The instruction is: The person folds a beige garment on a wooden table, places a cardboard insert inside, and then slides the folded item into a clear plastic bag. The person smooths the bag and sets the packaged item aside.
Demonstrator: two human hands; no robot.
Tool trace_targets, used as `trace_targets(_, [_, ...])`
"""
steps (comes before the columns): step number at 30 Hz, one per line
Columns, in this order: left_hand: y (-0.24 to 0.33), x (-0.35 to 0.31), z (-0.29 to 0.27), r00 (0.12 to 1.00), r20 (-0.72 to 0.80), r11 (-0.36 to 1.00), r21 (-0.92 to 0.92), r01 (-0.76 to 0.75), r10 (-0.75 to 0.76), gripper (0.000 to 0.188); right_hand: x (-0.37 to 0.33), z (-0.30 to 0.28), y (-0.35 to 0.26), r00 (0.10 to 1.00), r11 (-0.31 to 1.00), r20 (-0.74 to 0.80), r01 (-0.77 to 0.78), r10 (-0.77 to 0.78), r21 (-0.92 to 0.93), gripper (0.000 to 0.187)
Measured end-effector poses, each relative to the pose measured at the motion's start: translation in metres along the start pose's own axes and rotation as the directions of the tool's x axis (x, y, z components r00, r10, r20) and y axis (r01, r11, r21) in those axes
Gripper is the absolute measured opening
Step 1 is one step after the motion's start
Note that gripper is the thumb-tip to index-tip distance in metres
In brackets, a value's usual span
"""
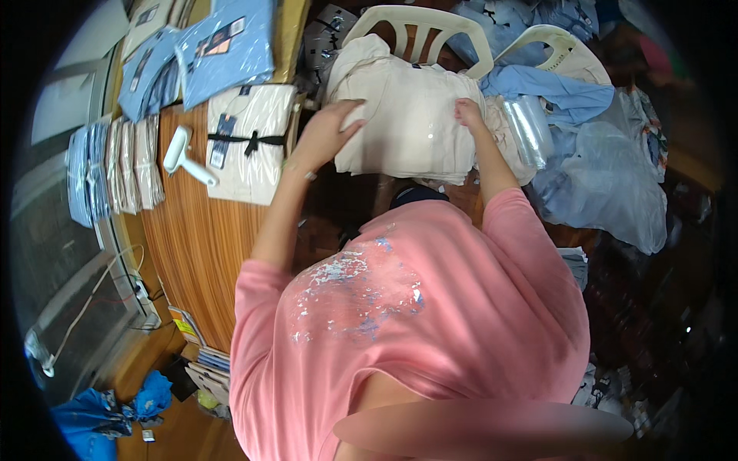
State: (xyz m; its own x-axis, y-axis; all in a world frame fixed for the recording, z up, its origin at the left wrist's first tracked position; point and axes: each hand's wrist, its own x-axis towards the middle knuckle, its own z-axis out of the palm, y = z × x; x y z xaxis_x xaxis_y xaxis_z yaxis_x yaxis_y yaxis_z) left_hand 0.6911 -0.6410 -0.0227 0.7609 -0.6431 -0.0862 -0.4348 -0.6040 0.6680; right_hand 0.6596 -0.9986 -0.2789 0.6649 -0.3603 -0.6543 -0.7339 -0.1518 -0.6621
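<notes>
I have the left hand (327,137), fingers apart, and right hand (468,113), fingers curled, grip unclear, at opposite sides of folded cream garments (411,127).

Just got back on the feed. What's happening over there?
A person in a pink top has both hands at a pile of cream cloth in front of a pale chair back. The left hand is spread at its left side; the right hand is curled at its right edge, its grip unclear. To the left, a white roller and a wrapped cream garment lie on the wooden table.
</notes>
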Motion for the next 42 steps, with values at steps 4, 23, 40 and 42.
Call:
trace_targets(4, [-0.034,0.095,0.095,0.948,0.294,0.989,0.054,-0.14,0.118,0.028,0.03,0.025,0.025,0.95,0.94,0.056,0.311,-0.306,-0.143,0.014])
trace_targets(23, [-0.061,0.184,0.174,0.952,0.174,0.953,-0.214,-0.213,0.251,0.023,-0.04,0.053,-0.046,0.884,0.853,-0.052,0.463,-0.465,0.24,0.012])
trace_targets(40, [0.031,0.053,-0.085,0.983,-0.173,0.827,-0.542,-0.148,0.062,0.009,-0.215,-0.011,-0.221,0.536,0.545,0.103,0.812,-0.838,0.21,0.021])
trace_targets(42, [0.069,0.018,-0.107,0.976,-0.215,0.815,-0.562,-0.143,0.024,0.009,-0.255,-0.027,-0.251,0.397,0.405,0.091,0.907,-0.913,0.113,0.021])
